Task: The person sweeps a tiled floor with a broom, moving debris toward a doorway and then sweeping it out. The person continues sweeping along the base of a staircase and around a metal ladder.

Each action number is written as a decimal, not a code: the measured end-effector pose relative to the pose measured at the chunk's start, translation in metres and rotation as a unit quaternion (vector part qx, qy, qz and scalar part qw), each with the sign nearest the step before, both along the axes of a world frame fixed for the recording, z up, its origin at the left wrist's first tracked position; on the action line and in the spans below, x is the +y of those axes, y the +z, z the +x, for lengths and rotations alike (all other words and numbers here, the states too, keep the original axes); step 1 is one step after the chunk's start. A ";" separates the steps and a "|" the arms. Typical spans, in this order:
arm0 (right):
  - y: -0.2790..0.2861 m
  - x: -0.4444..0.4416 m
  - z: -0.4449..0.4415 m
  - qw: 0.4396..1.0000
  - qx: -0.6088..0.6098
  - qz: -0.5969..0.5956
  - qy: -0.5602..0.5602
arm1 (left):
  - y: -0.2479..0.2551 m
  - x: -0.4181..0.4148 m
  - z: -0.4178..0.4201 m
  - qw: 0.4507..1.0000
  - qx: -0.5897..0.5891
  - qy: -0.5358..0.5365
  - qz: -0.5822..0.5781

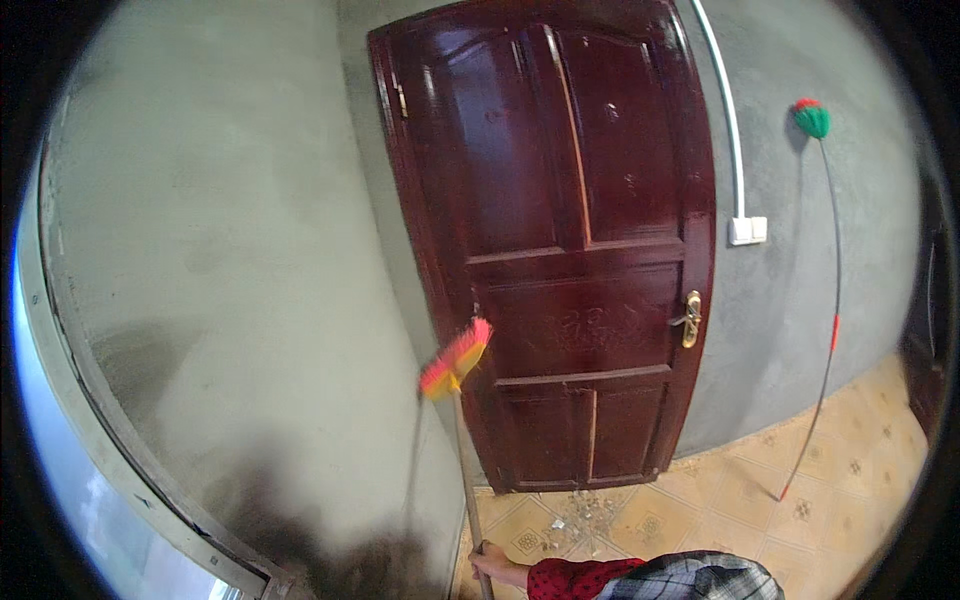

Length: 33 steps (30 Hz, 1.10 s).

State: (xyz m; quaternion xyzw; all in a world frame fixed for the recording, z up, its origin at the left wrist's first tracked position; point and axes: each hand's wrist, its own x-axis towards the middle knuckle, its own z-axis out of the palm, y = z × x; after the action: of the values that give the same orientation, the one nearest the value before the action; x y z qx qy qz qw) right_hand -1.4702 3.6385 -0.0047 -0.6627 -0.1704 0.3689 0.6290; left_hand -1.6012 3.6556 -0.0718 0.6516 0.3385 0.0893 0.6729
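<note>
My right hand [496,564], in a red patterned sleeve, grips the wooden stick [468,480] of a broom near the bottom edge. The broom is raised with its head up. Its yellow and pink bristle head [456,360] is at the top of the stick, in front of the corner between the pale plastered wall [247,262] and the dark red wooden door [577,315]. Whether the bristles touch the wall cannot be told. My left hand is out of view.
Small debris [589,517] lies on the patterned floor tiles [697,525] at the door's foot. A long-handled green and red duster [813,120] leans on the grey wall, near a white double switch [748,230]. A window frame [97,480] curves along the left.
</note>
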 end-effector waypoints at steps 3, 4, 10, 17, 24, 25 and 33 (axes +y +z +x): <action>0.082 -0.023 -0.008 0.990 -0.032 0.125 0.055 | 0.018 0.001 -0.005 0.999 -0.028 -0.016 0.035; 0.122 -0.027 0.006 0.992 -0.074 0.086 0.046 | 0.035 0.000 -0.001 0.996 -0.056 -0.021 0.060; 0.387 -0.051 0.190 0.840 -0.362 0.363 -0.177 | 0.236 -0.028 0.119 0.940 -0.327 -0.100 0.004; 0.507 -0.128 0.347 0.760 -0.506 0.078 -0.401 | 0.313 -0.101 0.266 0.903 -0.398 -0.161 0.026; 0.108 -0.160 0.193 0.887 -0.347 -0.026 -0.305 | 0.049 -0.131 0.103 0.992 -0.049 -0.117 -0.017; 0.049 -0.167 0.157 0.895 -0.331 -0.025 -0.299 | 0.022 -0.134 0.083 0.994 -0.012 -0.110 -0.020; -0.010 -0.216 0.027 0.973 -0.084 -0.119 -0.178 | -0.022 -0.153 0.057 0.995 0.015 -0.101 0.013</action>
State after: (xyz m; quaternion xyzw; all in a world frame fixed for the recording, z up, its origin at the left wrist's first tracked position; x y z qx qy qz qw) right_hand -1.4430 3.4230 -0.0150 -0.7812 -0.0563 0.2119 0.5845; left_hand -1.5445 3.5024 -0.0943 0.6926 0.2801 0.0156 0.6645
